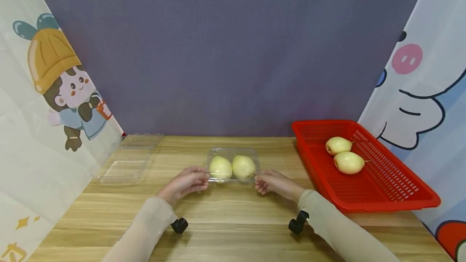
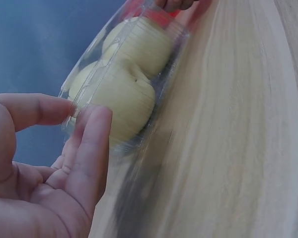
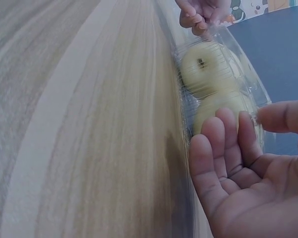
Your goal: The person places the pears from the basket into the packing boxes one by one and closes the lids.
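A clear plastic clamshell box (image 1: 233, 151) with two pale yellow pears (image 1: 243, 167) side by side inside sits on the table in front of me. Its clear lid appears to lie over the pears. At the box's left front corner my left hand (image 1: 187, 183) pinches the rim between thumb and index finger. My right hand (image 1: 274, 184) pinches the rim at the right front corner in the same way. Both pears show through the plastic in the left wrist view, where the nearer pear (image 2: 121, 101) lies close to my fingers.
On the right stands a red plastic basket (image 1: 378, 205) with two more pears (image 1: 348, 163) in it. Another clear plastic container (image 1: 125, 169), with nothing visible inside, lies at the table's left edge. A grey-blue cloth wall (image 1: 233, 51) rises behind the wooden table (image 1: 233, 229).
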